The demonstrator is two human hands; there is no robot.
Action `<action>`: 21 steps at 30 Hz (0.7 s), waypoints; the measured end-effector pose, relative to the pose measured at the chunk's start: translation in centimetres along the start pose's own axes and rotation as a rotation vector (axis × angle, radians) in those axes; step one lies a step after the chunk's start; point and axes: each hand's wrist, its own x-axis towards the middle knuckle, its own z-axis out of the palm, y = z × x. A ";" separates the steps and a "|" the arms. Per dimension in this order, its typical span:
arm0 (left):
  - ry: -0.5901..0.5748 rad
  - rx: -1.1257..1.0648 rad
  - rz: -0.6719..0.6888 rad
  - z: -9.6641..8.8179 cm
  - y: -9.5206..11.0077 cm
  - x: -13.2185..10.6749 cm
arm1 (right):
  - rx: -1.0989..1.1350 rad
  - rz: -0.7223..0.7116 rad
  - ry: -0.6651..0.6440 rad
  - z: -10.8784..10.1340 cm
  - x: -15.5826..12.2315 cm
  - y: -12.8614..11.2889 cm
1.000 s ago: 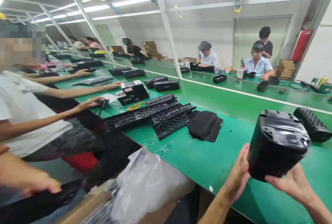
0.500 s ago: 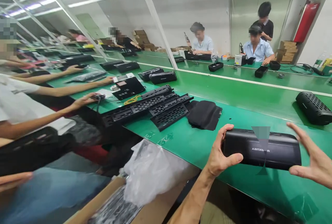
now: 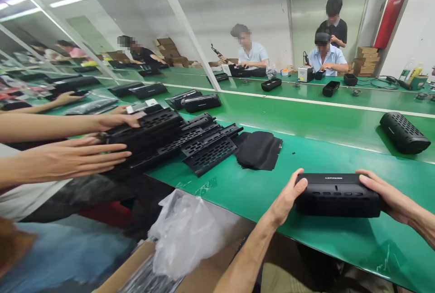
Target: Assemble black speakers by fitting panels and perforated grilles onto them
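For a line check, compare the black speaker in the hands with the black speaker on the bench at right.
The black bar speaker sits between the left hand and right hand; the black grilled speaker rests alone on the green bench. The first lies square, the second angled. The first shows few slots, the second dense holes. Both are rounded bars.

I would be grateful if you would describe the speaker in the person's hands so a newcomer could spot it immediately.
Find the long green bench and its black grille panels. To their right, near the bench's front edge, is a black speaker. Unlike the speaker farther right, it is gripped at both ends by the left hand and right hand.
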 end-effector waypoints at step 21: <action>0.097 -0.114 -0.190 2.2 1.8 2.7 | 0.161 0.211 -0.261 -1.3 0.3 1.0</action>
